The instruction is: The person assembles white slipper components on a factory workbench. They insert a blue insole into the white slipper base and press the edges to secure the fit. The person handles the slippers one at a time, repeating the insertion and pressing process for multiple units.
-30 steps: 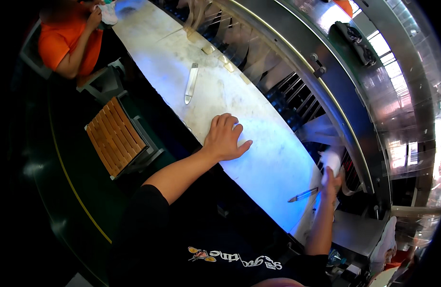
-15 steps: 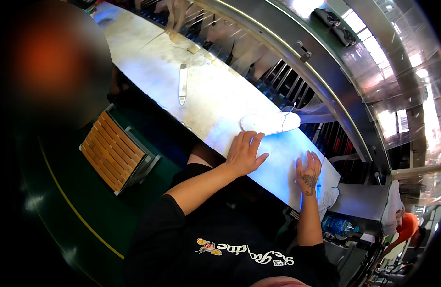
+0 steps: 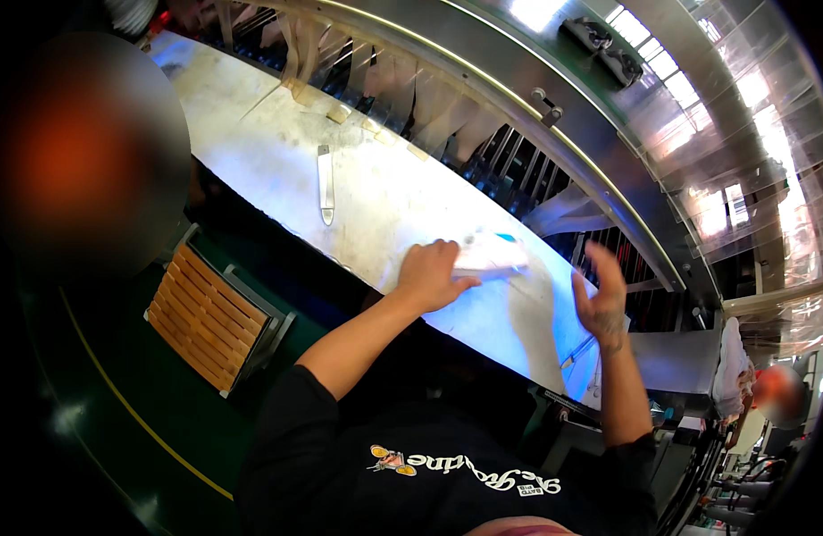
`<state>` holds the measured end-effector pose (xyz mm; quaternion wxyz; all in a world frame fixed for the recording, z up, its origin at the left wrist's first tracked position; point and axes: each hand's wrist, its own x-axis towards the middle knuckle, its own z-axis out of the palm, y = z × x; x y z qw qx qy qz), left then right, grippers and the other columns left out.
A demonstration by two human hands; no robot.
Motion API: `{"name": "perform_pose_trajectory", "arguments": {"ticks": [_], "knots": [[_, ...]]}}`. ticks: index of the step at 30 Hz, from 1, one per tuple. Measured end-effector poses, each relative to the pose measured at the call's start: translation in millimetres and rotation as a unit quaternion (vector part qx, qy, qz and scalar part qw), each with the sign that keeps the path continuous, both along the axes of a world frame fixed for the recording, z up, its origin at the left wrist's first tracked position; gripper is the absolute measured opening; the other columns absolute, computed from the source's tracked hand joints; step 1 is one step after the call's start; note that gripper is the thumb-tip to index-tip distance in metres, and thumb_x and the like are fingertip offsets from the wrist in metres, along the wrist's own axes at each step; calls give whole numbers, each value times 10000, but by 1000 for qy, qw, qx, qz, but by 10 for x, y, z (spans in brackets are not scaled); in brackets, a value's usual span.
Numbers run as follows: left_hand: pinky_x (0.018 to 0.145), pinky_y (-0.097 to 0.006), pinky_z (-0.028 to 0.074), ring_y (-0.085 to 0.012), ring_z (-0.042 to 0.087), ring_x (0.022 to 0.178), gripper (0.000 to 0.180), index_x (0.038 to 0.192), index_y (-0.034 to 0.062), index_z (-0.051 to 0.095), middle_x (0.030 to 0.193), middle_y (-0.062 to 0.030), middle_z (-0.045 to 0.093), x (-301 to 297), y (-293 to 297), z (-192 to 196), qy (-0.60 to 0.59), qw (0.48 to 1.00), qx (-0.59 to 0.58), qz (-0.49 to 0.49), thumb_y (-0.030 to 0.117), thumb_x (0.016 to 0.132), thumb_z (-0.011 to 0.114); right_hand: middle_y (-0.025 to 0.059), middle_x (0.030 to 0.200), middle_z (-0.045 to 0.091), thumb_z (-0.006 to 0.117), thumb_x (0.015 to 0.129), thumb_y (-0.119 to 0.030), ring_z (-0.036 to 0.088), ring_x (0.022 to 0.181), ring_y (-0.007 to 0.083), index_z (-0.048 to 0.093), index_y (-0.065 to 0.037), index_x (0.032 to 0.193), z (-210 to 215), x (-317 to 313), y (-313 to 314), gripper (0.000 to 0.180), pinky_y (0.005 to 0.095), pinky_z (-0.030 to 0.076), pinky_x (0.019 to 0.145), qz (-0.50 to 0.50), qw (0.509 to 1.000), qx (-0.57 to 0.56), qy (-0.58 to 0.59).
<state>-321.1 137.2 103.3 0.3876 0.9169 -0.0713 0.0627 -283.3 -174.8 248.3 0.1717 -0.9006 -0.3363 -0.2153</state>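
Note:
My left hand (image 3: 429,275) is closed around a pale, soft, folded piece (image 3: 493,256) and presses it on the white worktable (image 3: 277,152). My right hand (image 3: 601,299) hovers just right of it, fingers spread, palm turned toward the piece, holding nothing. A thin pen-like tool (image 3: 579,350) lies on the table under my right hand. A flat metal blade-like tool (image 3: 325,184) rests farther left on the table.
A row of pale hanging pieces (image 3: 402,94) runs behind the table under a curved steel rail (image 3: 554,134). A wooden slatted seat (image 3: 210,317) stands at the lower left. Another person in orange is at the left, blurred.
My left hand went from lying flat on the table to gripping the pale piece. My right hand lifted off the table and opened beside it. The view shifted left.

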Motion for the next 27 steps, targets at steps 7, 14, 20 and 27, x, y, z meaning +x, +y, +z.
{"name": "perform_pose_trajectory", "arguments": {"ticks": [7,14,20,27], "knots": [[733,-487,527,-389,674,831,542,1034,47,655,930,-167,683,-359,780,-228,-238,956,-22,171,420,775,950,180,1089,713,747,966,-199,732,899,232,650,48,1351,1125,1649,1111,468,376,594,862,-150,982,79,-79],[643,-444,572,-374,688,728,498,1010,69,665,856,-145,673,-246,921,-422,-319,918,-55,230,382,738,942,375,1444,610,727,943,-394,593,1343,517,560,78,1494,1419,3154,540,744,520,453,1192,-265,954,-107,-91],[615,-436,574,-358,685,692,429,1004,48,667,863,-151,681,-244,1001,-454,-346,909,-45,226,381,807,853,262,1234,769,707,965,-395,778,985,381,697,-58,1428,1486,3722,-43,573,448,590,927,-249,955,-40,157],[617,-434,586,-352,693,694,440,1039,16,676,893,-171,691,-257,1043,-493,-357,905,-43,228,357,809,833,261,1330,729,667,1006,-530,775,942,383,556,-129,1585,1513,3767,413,713,482,622,788,-250,936,-49,242]]}}
